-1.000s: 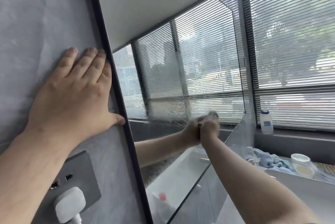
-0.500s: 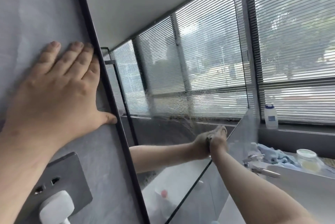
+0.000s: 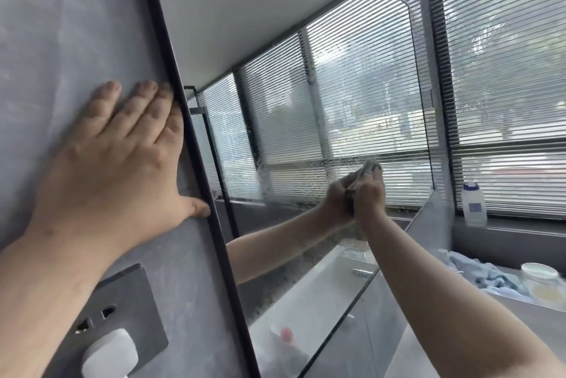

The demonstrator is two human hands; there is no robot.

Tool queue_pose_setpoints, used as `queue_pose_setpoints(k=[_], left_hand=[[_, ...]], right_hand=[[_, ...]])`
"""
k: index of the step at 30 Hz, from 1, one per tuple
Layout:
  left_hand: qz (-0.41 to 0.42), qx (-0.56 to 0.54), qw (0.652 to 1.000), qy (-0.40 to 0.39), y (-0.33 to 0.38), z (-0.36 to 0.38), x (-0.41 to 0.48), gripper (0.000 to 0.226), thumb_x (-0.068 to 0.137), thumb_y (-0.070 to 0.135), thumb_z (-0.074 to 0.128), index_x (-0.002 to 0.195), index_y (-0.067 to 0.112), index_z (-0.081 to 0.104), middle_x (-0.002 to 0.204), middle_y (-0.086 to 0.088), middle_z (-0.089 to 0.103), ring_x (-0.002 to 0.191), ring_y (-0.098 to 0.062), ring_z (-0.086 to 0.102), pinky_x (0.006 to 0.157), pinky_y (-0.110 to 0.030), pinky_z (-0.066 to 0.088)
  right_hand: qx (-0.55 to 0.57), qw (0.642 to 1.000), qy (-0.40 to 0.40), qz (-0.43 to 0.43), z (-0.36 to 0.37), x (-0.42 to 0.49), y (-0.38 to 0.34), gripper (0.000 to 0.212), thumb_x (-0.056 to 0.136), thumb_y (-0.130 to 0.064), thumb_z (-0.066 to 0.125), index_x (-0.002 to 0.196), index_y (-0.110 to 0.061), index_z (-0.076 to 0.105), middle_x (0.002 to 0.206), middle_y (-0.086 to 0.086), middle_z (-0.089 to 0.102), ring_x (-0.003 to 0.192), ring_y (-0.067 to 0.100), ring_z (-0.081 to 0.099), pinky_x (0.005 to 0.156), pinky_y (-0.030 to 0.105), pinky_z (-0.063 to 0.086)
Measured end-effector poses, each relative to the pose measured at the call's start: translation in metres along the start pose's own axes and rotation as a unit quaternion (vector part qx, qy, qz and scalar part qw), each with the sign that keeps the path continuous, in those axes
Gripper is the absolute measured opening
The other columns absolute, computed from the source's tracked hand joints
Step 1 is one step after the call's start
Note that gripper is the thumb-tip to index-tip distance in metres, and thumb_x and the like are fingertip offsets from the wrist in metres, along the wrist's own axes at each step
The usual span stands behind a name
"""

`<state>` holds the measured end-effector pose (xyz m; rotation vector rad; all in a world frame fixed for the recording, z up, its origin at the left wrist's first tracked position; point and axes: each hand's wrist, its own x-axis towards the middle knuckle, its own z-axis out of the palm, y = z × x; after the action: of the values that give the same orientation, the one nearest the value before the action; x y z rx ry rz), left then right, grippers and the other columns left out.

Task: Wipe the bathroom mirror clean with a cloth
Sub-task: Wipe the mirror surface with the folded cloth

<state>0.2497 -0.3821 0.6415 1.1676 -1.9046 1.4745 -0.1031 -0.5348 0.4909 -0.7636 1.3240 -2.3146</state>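
The black-framed bathroom mirror (image 3: 275, 40) fills the middle of the view and reflects the window blinds. A band of wet smears crosses its lower part. My right hand (image 3: 369, 197) holds a small grey cloth (image 3: 372, 167) bunched against the glass near the mirror's right edge; only the cloth's top shows above my fingers. My left hand (image 3: 116, 157) lies flat on the grey wall just left of the mirror frame, fingers straight, thumb tip touching the frame.
A dark socket plate (image 3: 122, 316) with a white plug (image 3: 110, 353) sits on the wall below my left hand. On the right are a white bottle (image 3: 474, 203) on the window sill, a blue rag (image 3: 484, 275) and a lidded jar (image 3: 540, 282) on the counter.
My right hand dipped lower with the cloth half a second ago and has since come back up and slightly right. The left hand stays on the wall. The view shifted a little.
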Motion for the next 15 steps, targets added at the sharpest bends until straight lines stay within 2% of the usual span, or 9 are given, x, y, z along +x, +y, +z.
queue_pose_setpoints(k=[2, 4, 5, 8, 10, 12, 15], left_hand=[[0.001, 0.001, 1.0, 0.002, 0.0, -0.001, 0.0, 0.13, 0.044, 0.08, 0.055, 0.137, -0.011, 0.045, 0.149, -0.025, 0.041, 0.141, -0.038, 0.035, 0.121, -0.051, 0.011], [0.001, 0.001, 1.0, 0.001, 0.0, -0.001, -0.001, 0.13, 0.044, 0.08, 0.056, 0.136, -0.011, 0.045, 0.149, -0.025, 0.041, 0.141, -0.038, 0.035, 0.121, -0.051, 0.012], [0.001, 0.001, 1.0, 0.0, 0.0, -0.002, -0.001, 0.13, 0.044, 0.08, 0.056, 0.136, -0.011, 0.045, 0.15, -0.025, 0.041, 0.142, -0.038, 0.034, 0.121, -0.051, 0.011], [-0.002, 0.0, 1.0, -0.002, 0.0, -0.002, 0.0, 0.129, 0.044, 0.081, 0.054, 0.136, -0.01, 0.045, 0.151, -0.024, 0.04, 0.142, -0.037, 0.034, 0.121, -0.048, 0.007], [-0.004, -0.005, 1.0, 0.001, 0.0, -0.001, 0.001, 0.13, 0.043, 0.081, 0.055, 0.136, -0.01, 0.044, 0.151, -0.024, 0.039, 0.142, -0.037, 0.033, 0.121, -0.046, 0.006], [-0.007, -0.011, 1.0, 0.005, 0.0, -0.001, 0.001, 0.131, 0.042, 0.081, 0.056, 0.136, -0.009, 0.043, 0.151, -0.024, 0.039, 0.142, -0.037, 0.032, 0.121, -0.046, 0.006], [-0.005, -0.011, 1.0, 0.005, 0.001, -0.002, 0.001, 0.131, 0.041, 0.079, 0.057, 0.136, -0.01, 0.043, 0.15, -0.025, 0.04, 0.141, -0.038, 0.032, 0.121, -0.046, 0.006]], right_hand=[[-0.04, 0.997, -0.01, -0.072, 0.018, -0.016, -0.031, 0.074, 0.088, -0.054, 0.033, 0.15, -0.014, 0.038, 0.152, 0.006, 0.044, 0.14, 0.024, 0.042, 0.117, 0.042, 0.033], [-0.081, 0.983, -0.025, -0.163, 0.036, -0.038, -0.064, 0.06, 0.1, -0.037, 0.032, 0.155, -0.013, 0.032, 0.161, 0.003, 0.031, 0.15, 0.016, 0.024, 0.124, 0.035, 0.015], [-0.106, 0.969, -0.037, -0.218, 0.044, -0.052, -0.078, 0.057, 0.102, -0.033, 0.029, 0.155, -0.011, 0.03, 0.163, 0.004, 0.027, 0.151, 0.015, 0.019, 0.124, 0.032, 0.012], [-0.136, 0.919, -0.121, -0.35, 0.062, -0.096, -0.107, 0.061, 0.101, -0.037, 0.029, 0.154, -0.008, 0.028, 0.163, 0.008, 0.024, 0.152, 0.017, 0.018, 0.124, 0.03, 0.012], [-0.147, 0.88, -0.159, -0.423, 0.075, -0.125, -0.116, 0.058, 0.102, -0.032, 0.032, 0.153, -0.005, 0.03, 0.161, 0.014, 0.026, 0.152, 0.024, 0.018, 0.125, 0.036, 0.013], [-0.133, 0.833, -0.143, -0.518, 0.086, -0.152, -0.116, 0.055, 0.101, -0.025, 0.034, 0.15, 0.0, 0.036, 0.158, 0.02, 0.031, 0.151, 0.03, 0.021, 0.124, 0.045, 0.018], [-0.104, 0.813, -0.139, -0.556, 0.091, -0.169, -0.105, 0.054, 0.098, -0.02, 0.033, 0.146, 0.006, 0.041, 0.155, 0.024, 0.036, 0.15, 0.029, 0.021, 0.125, 0.04, 0.015]])
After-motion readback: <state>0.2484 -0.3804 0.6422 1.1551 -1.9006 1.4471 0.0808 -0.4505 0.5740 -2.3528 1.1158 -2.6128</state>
